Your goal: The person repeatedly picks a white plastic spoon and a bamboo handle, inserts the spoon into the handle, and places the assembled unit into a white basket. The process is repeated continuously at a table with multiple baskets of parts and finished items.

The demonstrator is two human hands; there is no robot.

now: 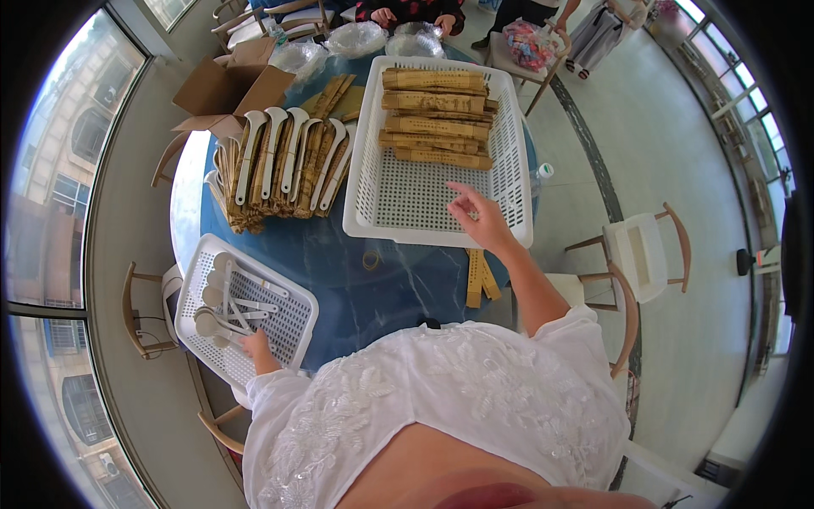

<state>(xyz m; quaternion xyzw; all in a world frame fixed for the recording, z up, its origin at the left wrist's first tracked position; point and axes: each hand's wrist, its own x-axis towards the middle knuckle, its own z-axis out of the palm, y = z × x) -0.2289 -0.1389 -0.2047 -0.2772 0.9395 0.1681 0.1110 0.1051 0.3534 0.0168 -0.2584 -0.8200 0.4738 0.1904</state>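
Note:
My left hand point(258, 348) is at the near side of a small white perforated basket point(292, 335), its fingers closed at the handle end of a white ladle point(208, 323). Several more white ladles point(222, 263) lie loosely crossed in that basket. My right hand point(479, 214) is over the near half of a large white perforated basket point(360, 191), fingers apart and nothing in them. Stacked at the far end of that basket are several flat brown-gold printed bundles point(437, 127).
Left of the large basket, white ladles point(273, 153) lie on piled brown bundles point(318, 157). An opened cardboard box point(225, 93) stands behind them. Yellow strips point(476, 280), a rubber band point(370, 260) and a bottle point(543, 174) are on the blue table point(339, 305). Other people stand or sit beyond.

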